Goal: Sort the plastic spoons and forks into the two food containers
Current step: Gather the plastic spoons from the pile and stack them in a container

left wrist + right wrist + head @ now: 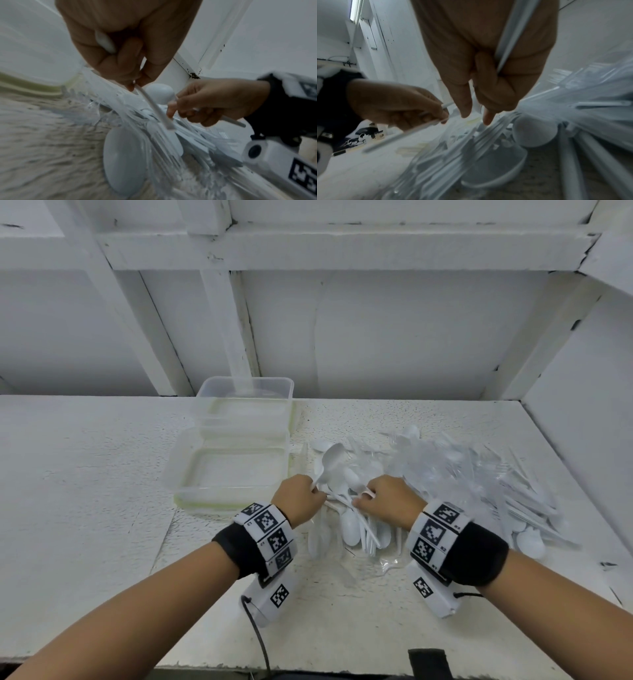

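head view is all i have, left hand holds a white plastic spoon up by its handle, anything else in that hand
Observer: Yes. In the left wrist view the left hand pinches a thin white plastic handle at its fingertips. The handle slants down onto the pile of white plastic cutlery.
Operator: right hand, just poking the pile or already holding
Observer: Holding. The right wrist view shows the right hand gripping a flat white plastic handle against its palm under curled fingers.
Operator: whole right hand closed then
Observer: No, two fingers point down at the pile.
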Tool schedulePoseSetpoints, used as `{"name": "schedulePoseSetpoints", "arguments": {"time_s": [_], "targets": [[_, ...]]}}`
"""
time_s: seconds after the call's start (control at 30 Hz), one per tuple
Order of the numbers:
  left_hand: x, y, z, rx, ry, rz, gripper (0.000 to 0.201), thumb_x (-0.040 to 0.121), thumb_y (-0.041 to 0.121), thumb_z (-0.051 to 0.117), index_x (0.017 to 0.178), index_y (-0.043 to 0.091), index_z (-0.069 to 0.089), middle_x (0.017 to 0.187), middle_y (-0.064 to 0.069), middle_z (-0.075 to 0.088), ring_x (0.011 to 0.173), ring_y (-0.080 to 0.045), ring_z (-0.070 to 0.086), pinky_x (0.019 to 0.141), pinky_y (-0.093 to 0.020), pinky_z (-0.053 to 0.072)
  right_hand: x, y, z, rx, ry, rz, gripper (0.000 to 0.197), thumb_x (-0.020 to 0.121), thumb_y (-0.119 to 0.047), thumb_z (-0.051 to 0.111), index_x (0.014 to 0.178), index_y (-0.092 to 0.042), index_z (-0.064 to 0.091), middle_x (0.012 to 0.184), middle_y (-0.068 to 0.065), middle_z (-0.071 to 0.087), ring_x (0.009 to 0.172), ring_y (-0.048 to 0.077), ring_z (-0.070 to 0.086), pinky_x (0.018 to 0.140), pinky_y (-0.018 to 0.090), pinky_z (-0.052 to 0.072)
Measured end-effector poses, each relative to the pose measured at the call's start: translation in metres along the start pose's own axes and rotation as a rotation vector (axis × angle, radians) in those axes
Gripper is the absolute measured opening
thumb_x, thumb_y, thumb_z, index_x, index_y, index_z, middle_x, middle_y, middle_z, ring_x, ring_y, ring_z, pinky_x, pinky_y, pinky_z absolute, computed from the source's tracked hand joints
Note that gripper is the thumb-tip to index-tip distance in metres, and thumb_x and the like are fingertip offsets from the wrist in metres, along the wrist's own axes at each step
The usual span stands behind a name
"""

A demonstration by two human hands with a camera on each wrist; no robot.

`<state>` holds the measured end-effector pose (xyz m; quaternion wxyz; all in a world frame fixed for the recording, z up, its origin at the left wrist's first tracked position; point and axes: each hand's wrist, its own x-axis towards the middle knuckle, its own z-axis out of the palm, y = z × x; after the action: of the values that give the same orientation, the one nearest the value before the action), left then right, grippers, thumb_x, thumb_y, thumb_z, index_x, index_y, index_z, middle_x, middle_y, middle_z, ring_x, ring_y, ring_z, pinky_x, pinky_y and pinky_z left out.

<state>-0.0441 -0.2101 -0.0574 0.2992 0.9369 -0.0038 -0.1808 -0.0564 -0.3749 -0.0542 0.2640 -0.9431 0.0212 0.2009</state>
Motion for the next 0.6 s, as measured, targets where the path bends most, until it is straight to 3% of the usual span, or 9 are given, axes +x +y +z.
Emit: {"name": "schedulePoseSetpoints", "arguments": {"time_s": [0.1,0.23,0.33,0.43,0.53,0.6], "targets": [[-0.001,-0.001,-0.005,-0.097,-0.019,0.043,0.028,0.09,0.014,0.043,0.064,0.011,0.035,0.061,-0.003,0.038,0.052,-0.013,0.032,0.049,-0.024,0.026,0.003,-0.006,0.008,-0.075,-0.029,-0.003,0.033,0.085,-0.026,0.064,0.062,-0.016,0.043,0.065,-0.001,0.048,0.069,0.016,0.052,0.054,0.019,0.037],[-0.005,-0.002,-0.012,-0.233,-0.068,0.087,0.017,0.095,0.015,0.039,0.082,0.009,0.047,0.073,-0.003,0.059,0.054,-0.008,0.045,0.046,-0.019,0.034,0.004,-0.011,0.007,-0.156,-0.028,0.002,0.036,0.089,-0.015,0.052,0.058,-0.013,0.033,0.059,0.0,0.037,0.053,0.012,0.038,0.046,0.019,0.026],[-0.01,-0.002,-0.014,-0.358,-0.092,0.062,0.017,0.098,0.017,0.037,0.084,0.014,0.045,0.071,-0.002,0.059,0.057,-0.007,0.052,0.047,-0.016,0.041,0.0,-0.01,-0.004,-0.045,-0.036,0.012,0.033,0.091,-0.015,0.045,0.061,-0.013,0.032,0.061,0.0,0.036,0.053,0.01,0.033,0.048,0.02,0.026],[-0.014,-0.002,-0.012,-0.489,-0.105,-0.003,0.015,0.1,0.02,0.035,0.089,0.015,0.044,0.069,-0.005,0.055,0.059,-0.015,0.053,0.059,-0.027,0.048,-0.009,-0.006,-0.013,0.137,-0.094,0.006,0.023,0.097,-0.019,0.04,0.075,-0.015,0.038,0.072,-0.001,0.042,0.059,0.009,0.038,0.052,0.019,0.03],[-0.014,-0.002,-0.009,-0.535,-0.101,-0.024,0.014,0.101,0.024,0.032,0.094,0.017,0.041,0.069,-0.004,0.045,0.052,-0.016,0.045,0.047,-0.024,0.041,-0.016,0.002,-0.018,0.452,-0.091,0.036,0.015,0.099,-0.014,0.037,0.084,-0.014,0.039,0.08,0.006,0.05,0.062,0.013,0.046,0.052,0.022,0.038],[-0.013,0.0,-0.007,-0.478,-0.083,0.002,0.016,0.101,0.027,0.03,0.095,0.018,0.04,0.069,-0.003,0.04,0.051,-0.014,0.035,0.045,-0.022,0.031,-0.016,0.009,-0.023,0.414,-0.025,0.045,0.012,0.098,-0.013,0.037,0.086,-0.015,0.037,0.084,0.009,0.051,0.061,0.013,0.045,0.05,0.022,0.036]]}}
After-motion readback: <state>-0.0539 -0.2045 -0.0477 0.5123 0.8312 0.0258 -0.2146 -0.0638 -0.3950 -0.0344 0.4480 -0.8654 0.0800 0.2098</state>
